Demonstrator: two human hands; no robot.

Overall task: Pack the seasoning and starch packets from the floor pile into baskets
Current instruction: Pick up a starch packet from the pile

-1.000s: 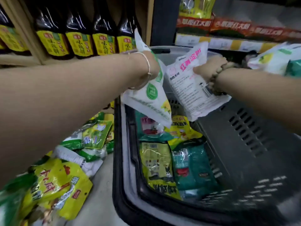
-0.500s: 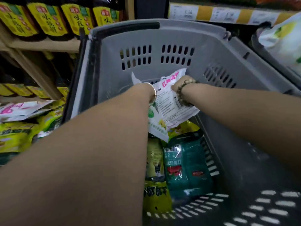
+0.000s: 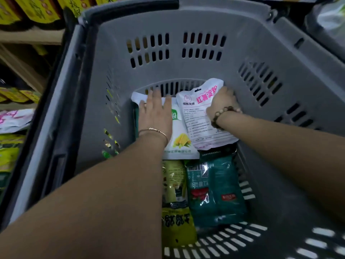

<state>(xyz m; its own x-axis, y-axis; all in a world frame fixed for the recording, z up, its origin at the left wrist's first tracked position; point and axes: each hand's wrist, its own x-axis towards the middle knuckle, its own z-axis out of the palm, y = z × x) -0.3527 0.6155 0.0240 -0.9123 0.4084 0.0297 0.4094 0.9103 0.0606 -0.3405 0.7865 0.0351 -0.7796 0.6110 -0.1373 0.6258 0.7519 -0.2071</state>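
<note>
Both hands reach deep into the grey basket (image 3: 112,58), at its far end. The left hand (image 3: 155,113) lies flat on a white corn starch packet (image 3: 182,139), its grip spread, fingers straight and pressing the packet down. The right hand (image 3: 223,101) has its grip curled round the upper right edge of a white sweet-potato starch packet (image 3: 197,116) with pink lettering, which lies just beside the corn one and overlaps its right edge.

Nearer the camera, a teal packet (image 3: 214,191) and a yellow-green packet (image 3: 175,212) lie side by side on the basket floor, so the bottom layer looks nearly covered, with plenty of height left to fill. Outside, to the left, the floor pile (image 3: 9,146) holds more yellow, green and white packets, so most of the packing seems left to do. A second basket (image 3: 321,28) shows at the upper right.
</note>
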